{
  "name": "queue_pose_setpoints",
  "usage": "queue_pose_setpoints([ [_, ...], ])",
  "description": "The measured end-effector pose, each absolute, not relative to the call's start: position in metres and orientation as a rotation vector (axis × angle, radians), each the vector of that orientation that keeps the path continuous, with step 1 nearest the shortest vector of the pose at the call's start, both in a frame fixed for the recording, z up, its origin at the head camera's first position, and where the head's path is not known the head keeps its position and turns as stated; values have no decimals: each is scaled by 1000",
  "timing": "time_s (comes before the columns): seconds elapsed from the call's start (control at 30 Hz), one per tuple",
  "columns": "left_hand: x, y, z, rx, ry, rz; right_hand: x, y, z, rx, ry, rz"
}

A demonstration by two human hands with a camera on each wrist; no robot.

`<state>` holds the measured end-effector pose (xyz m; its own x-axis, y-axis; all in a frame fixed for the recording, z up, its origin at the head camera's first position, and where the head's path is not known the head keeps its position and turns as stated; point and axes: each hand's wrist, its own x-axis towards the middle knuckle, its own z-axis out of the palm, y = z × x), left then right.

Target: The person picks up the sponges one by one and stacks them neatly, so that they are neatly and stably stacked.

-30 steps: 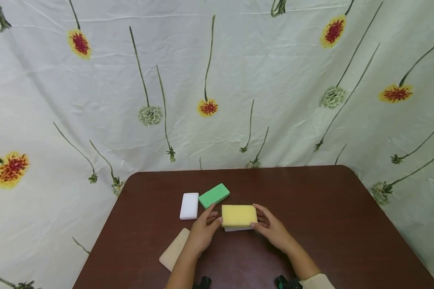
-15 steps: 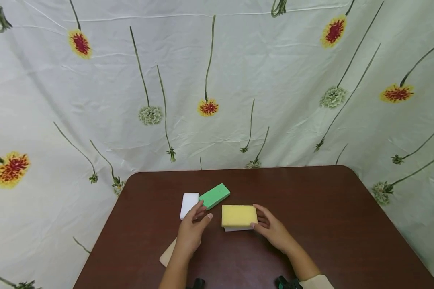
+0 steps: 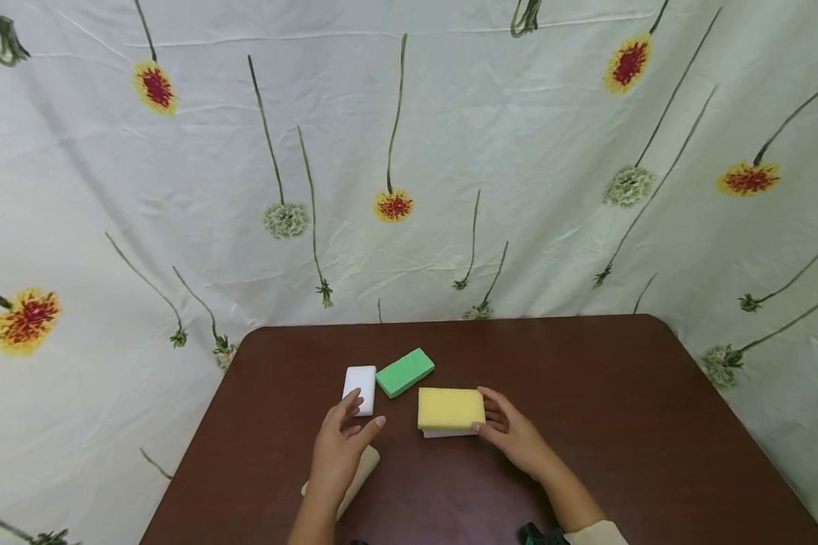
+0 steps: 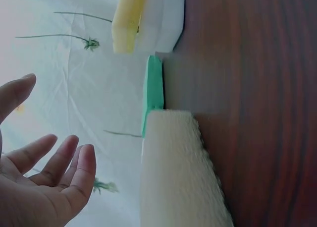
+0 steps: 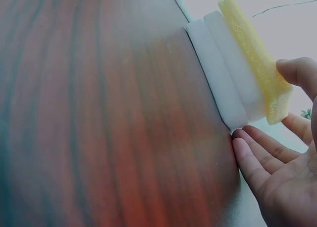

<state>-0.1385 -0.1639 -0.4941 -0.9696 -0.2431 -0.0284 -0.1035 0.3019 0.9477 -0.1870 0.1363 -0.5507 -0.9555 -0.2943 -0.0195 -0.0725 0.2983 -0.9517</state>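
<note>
A yellow sponge (image 3: 451, 409) tops a stack of two white sponges, the lower (image 5: 215, 76) and the upper (image 5: 237, 61) showing side by side in the right wrist view. At its right end my right hand (image 3: 518, 435) holds the yellow sponge between thumb and index finger, the other fingers lying by the white ones. My left hand (image 3: 336, 454) hovers with spread, loosely bent fingers and nothing in them. Beneath it lies a beige sponge (image 3: 363, 477), partly hidden by the hand and forearm in the head view; its rough side (image 4: 173, 172) shows in the left wrist view.
Beyond the left hand a white sponge (image 3: 361, 381) lies beside a slanted green sponge (image 3: 405, 372). All rest on a dark brown table (image 3: 586, 378) with rounded back corners. A white flowered cloth (image 3: 436, 136) hangs behind it.
My left hand has left the left side of the yellow sponge and moved left, over the beige sponge. The right hand and the stack have stayed in place.
</note>
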Motion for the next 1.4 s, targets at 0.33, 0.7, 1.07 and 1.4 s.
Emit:
queue_pose_setpoints([
  [0.33, -120, -179, -505, 352, -2513, -1546, -186, 136, -551, -341, 2365, -1721],
  [0.7, -101, -188, -510, 367, -2574, -1509, -186, 136, -551, -346, 2352, -1728],
  [1.07, -90, -201, -517, 395, -2625, -1500, -186, 137, -550, -333, 2323, -1730],
  [1.4, -87, -210, -514, 406, -2739, -1381, -185, 136, -550, -297, 2335, -1729],
])
